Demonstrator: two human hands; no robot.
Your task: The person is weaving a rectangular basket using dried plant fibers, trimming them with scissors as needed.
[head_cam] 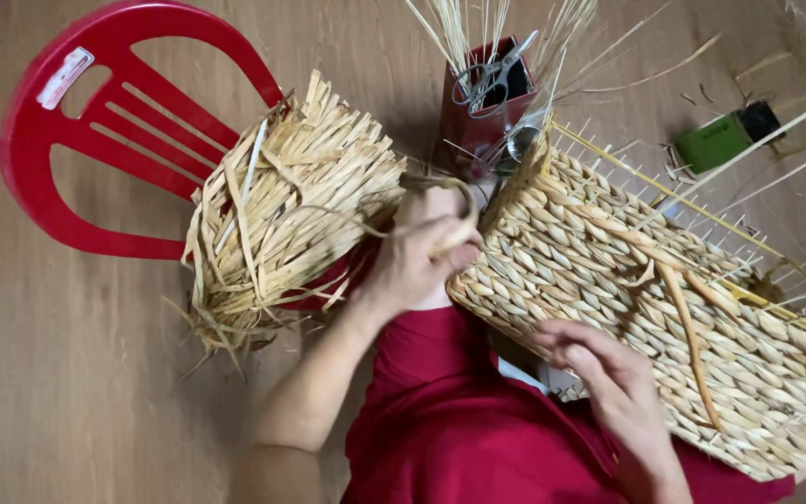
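A large woven straw basket [646, 308] lies tilted across my lap, its thin upright spokes sticking out along the far edge. My right hand [613, 383] rests on its near woven side, fingers bent and pressing the weave. At the basket's left corner my left hand [422, 252] is shut on a loose straw strand [440, 187] that loops over my fingers. A loose strand [687, 327] also trails over the weave. A bundle of dry straw strips [282, 210] lies on a red plastic chair [76, 140], just left of my left hand.
A dark red container [478, 121] behind the basket holds scissors [494, 79] and thin reeds. A green and black object [728, 138] lies on the wooden floor at the far right. My red clothing [459, 420] fills the lower middle.
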